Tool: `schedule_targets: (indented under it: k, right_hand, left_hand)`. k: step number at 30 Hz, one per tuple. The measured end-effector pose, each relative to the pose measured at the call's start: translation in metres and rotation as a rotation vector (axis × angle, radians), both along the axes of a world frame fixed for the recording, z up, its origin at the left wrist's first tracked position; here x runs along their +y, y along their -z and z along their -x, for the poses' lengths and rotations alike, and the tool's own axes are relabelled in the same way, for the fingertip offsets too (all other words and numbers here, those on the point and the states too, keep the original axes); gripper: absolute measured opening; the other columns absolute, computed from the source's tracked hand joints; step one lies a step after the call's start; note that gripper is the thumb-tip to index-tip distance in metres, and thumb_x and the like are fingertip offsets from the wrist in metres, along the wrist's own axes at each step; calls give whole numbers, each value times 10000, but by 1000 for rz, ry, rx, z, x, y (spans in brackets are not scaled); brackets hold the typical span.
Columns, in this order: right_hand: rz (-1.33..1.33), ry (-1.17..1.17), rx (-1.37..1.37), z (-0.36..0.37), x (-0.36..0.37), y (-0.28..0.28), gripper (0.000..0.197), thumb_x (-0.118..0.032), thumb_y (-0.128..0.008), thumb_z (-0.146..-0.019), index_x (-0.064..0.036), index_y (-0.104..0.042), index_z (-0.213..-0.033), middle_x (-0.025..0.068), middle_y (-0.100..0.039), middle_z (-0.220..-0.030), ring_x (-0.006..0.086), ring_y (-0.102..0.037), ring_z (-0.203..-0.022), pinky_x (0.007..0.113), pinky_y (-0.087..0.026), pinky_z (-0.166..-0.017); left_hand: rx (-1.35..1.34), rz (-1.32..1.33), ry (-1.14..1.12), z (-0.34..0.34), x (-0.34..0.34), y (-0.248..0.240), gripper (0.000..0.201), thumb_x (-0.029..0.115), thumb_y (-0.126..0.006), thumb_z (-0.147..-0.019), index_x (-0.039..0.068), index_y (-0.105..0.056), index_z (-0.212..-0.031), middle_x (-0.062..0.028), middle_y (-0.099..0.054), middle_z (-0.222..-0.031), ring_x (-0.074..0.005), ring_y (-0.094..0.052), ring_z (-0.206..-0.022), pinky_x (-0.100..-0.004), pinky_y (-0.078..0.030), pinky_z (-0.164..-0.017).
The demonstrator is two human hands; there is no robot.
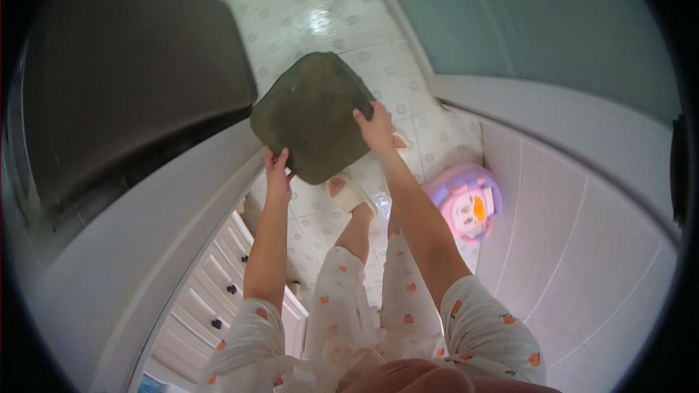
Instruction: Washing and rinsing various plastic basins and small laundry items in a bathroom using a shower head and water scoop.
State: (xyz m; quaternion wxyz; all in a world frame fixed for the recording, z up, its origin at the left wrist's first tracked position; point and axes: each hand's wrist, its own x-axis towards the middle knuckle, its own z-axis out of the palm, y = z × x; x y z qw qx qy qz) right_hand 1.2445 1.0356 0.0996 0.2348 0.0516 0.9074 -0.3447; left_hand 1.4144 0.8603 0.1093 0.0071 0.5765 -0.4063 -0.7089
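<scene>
A dark olive-green pad (pixel 313 118), square with rounded corners, is held out in front of me above the tiled floor. It looks like a seat cushion, though its exact kind is unclear. My left hand (pixel 279 177) grips its near left corner, thumb on top and fingers at the edge. On the right side my right hand (pixel 375 128) holds the edge, with the thumb on the upper face. The pad's underside is hidden. Below it, my feet are in cream slippers (pixel 354 196).
A large dark brown rounded surface (pixel 138 80) stands at the far left, beside a white door frame (pixel 167 225). White drawers (pixel 211 302) sit lower left. At right are a pink and purple child's potty (pixel 466 202), a tiled wall (pixel 553 207) and a greenish panel (pixel 539 22).
</scene>
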Motion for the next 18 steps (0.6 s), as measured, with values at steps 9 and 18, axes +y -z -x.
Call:
schedule_targets:
  k: [9, 18]
  right_hand:
    - [88, 609, -95, -107, 161, -160, 467, -427, -591, -760, -25, -566, -996, 151, -593, -965, 340, -537, -938, 437, -399, -808]
    - [259, 1364, 74, -297, 340, -235, 342, -288, -576, -815, 20, -557, -964, 129, -587, -798, 192, -527, -720, 317, -428, -675]
  left_hand:
    - [103, 529, 605, 5, 106, -164, 383, 219, -657, -793, 15, -464, -1053, -59, -487, -937, -127, -469, -799, -259, -410, -678]
    - [350, 495, 1215, -31, 300, -244, 390, 169, -727, -716, -19, -512, -980, -45, -521, -762, -94, -494, -632, -216, -418, -531]
